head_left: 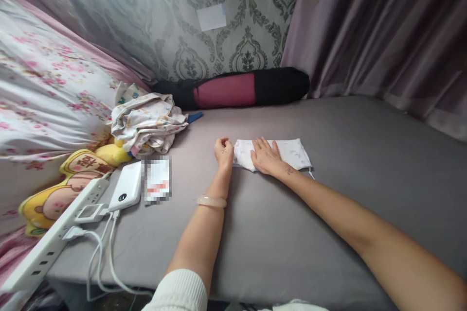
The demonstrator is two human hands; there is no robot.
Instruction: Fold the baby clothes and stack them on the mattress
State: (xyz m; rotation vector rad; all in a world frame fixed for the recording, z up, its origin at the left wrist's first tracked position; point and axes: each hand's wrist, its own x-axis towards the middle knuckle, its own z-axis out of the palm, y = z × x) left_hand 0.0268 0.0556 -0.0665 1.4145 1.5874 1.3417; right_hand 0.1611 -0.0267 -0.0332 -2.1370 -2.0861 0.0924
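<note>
We look out from a single camera on the person's head, facing forward and down across the grey sheet (270, 233). Our view has the left hand (224, 151) and right hand (267, 158) close to its middle, seen from above and behind — the left forearm (202, 226) rises from the bottom edge, the right forearm (335, 209) from the lower right corner. Nearest us is the knit sleeve (182, 291), low in the view; farthest, at the top, we face the patterned wall (248, 34). We take in a wide span — floral fabric (54, 82) at left, purple curtain (383, 34) at right.
</note>
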